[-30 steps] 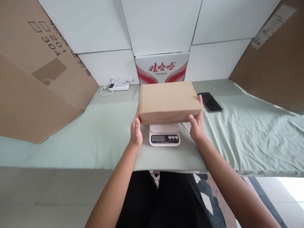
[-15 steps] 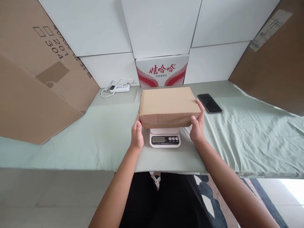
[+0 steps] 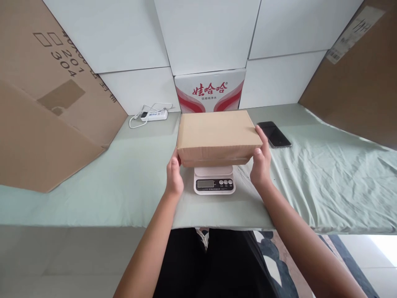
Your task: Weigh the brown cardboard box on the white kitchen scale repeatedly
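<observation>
A brown cardboard box (image 3: 218, 130) is held level between my two hands, over a white digital kitchen scale (image 3: 214, 186). My left hand (image 3: 174, 176) grips the box's left side, thumb towards me. On the opposite end, my right hand (image 3: 261, 161) has its fingers along the side and its thumb at the near corner. The box hides most of the scale's weighing plate; whether its underside touches the plate I cannot tell. The scale's small display and round buttons face me, and no digits can be read.
A black phone (image 3: 274, 134) lies right of the box. At the back left is a white device with a cable (image 3: 154, 115). A white and red carton (image 3: 211, 92) stands behind, with large cardboard sheets (image 3: 46, 124) at both sides. Pale green cloth (image 3: 130, 186) covers the table.
The box looks slightly larger and higher in view, and both hands have spread a little apart with it. The camera view has also shifted slightly.
</observation>
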A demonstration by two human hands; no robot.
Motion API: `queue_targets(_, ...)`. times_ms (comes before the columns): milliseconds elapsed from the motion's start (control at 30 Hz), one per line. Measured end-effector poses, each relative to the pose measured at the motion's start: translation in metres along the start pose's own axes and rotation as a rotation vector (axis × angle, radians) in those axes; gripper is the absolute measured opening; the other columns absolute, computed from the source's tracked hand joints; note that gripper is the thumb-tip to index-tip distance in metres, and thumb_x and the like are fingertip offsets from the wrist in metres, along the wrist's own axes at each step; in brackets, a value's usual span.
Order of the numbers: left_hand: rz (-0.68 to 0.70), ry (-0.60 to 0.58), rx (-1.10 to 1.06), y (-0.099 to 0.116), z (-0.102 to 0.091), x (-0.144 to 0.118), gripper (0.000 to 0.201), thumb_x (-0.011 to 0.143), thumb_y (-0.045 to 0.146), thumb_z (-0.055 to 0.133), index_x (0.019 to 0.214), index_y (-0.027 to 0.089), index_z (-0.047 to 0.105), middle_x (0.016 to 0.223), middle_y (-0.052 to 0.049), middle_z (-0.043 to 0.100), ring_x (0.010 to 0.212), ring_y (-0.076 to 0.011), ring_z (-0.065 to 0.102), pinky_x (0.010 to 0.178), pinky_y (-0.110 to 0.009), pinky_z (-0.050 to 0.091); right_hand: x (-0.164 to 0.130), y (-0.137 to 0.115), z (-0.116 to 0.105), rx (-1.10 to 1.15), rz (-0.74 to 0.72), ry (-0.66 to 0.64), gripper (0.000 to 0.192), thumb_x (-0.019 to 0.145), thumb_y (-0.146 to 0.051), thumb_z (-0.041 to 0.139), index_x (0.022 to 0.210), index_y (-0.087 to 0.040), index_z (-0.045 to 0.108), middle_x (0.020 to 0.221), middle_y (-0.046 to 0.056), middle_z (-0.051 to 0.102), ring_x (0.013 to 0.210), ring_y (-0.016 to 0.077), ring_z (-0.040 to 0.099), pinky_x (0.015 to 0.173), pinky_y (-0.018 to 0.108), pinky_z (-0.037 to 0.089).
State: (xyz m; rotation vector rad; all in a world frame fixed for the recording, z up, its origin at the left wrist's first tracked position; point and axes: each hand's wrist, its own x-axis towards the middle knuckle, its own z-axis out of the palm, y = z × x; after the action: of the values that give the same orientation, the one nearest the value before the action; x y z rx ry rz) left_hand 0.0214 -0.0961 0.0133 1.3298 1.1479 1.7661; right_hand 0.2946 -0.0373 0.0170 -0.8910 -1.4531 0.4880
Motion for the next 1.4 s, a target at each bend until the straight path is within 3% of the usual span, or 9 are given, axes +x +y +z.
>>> queue_targets(133,0.141,0.038,-0.093,0.016,0.005,0.036,0.074,0.099,0.094,0.057,0.137,0.035,0.082,0.146,-0.009,0.083,0.156,-0.0396,0.069,0.128,-0.051,0.059,0.035,0.0,0.004,0.037,-0.119,0.013,0.075,0.109,-0.087,0.039,0.178,-0.056,0.044,0.186,-0.006,0.048,0.18,0.0471,0.038,0.147,0.081,0.033)
queue_targets(200,0.152,0.049,-0.139,0.012,0.01,0.062,0.074,0.096,0.095,0.062,0.132,0.033,0.081,0.139,-0.009,0.085,0.151,-0.0394,0.073,0.124,-0.051,0.062,0.057,0.005,0.009,0.055,-0.144,-0.001,0.078,0.108,-0.089,0.041,0.179,-0.057,0.039,0.189,-0.008,0.043,0.184,0.0467,0.03,0.148,0.079,0.031)
queue_targets(400,-0.009,0.058,-0.073,-0.05,0.017,0.114,0.095,0.089,0.105,0.058,0.136,0.026,0.077,0.147,-0.016,0.081,0.154,-0.0389,0.07,0.125,-0.048,0.061,0.078,0.056,0.038,0.09,0.015,-0.074,0.104,0.095,-0.097,0.055,0.183,-0.045,0.034,0.196,-0.001,0.033,0.189,0.0413,0.014,0.154,0.071,0.018)
queue_targets(500,-0.068,0.067,-0.063,-0.073,0.013,0.116,0.095,0.089,0.105,0.057,0.136,0.025,0.076,0.148,-0.017,0.081,0.151,-0.0378,0.073,0.122,-0.048,0.062,0.069,0.083,0.049,0.134,0.065,-0.08,0.116,0.09,-0.098,0.061,0.185,-0.041,0.028,0.199,0.002,0.027,0.189,0.0408,0.016,0.154,0.07,0.018)
queue_targets(600,-0.117,0.075,-0.068,-0.082,0.012,0.114,0.093,0.09,0.104,0.056,0.137,0.026,0.076,0.152,-0.016,0.081,0.153,-0.0379,0.072,0.122,-0.049,0.063,0.064,0.096,0.054,0.156,0.12,-0.079,0.115,0.089,-0.098,0.062,0.182,-0.037,0.034,0.196,0.006,0.034,0.186,0.0399,0.024,0.154,0.067,0.021)
queue_targets(767,-0.173,0.067,-0.117,-0.086,0.017,0.115,0.095,0.088,0.105,0.056,0.14,0.027,0.074,0.156,-0.017,0.081,0.162,-0.0391,0.066,0.126,-0.051,0.061,0.066,0.099,0.056,0.233,0.188,-0.065,0.098,0.089,-0.091,0.065,0.168,-0.035,0.054,0.182,0.009,0.056,0.177,0.0373,0.044,0.153,0.064,0.027)
queue_targets(1067,-0.203,0.041,-0.116,-0.094,0.019,0.115,0.092,0.092,0.102,0.056,0.14,0.026,0.075,0.16,-0.017,0.078,0.165,-0.0384,0.063,0.132,-0.051,0.057,0.07,0.109,0.052,0.187,0.213,-0.069,0.102,0.084,-0.094,0.067,0.165,-0.033,0.058,0.18,0.01,0.059,0.175,0.04,0.046,0.153,0.066,0.024)
queue_targets(1200,-0.17,0.147,-0.104,-0.09,0.011,0.119,0.084,0.097,0.094,0.06,0.145,0.026,0.075,0.175,-0.016,0.067,0.173,-0.0338,0.055,0.143,-0.046,0.046,0.073,0.116,0.044,0.217,0.257,-0.024,0.1,0.088,-0.09,0.064,0.171,-0.035,0.051,0.188,0.008,0.05,0.182,0.0373,0.038,0.152,0.064,0.027)
queue_targets(1400,-0.206,0.297,-0.19,-0.083,0.0,0.124,0.068,0.108,0.081,0.053,0.143,0.027,0.075,0.182,-0.014,0.061,0.177,-0.0275,0.05,0.143,-0.04,0.043,0.073,0.121,0.039,0.318,0.426,0.062,0.091,0.091,-0.078,0.063,0.171,-0.038,0.047,0.188,0.009,0.05,0.176,0.0331,0.05,0.145,0.062,0.04)
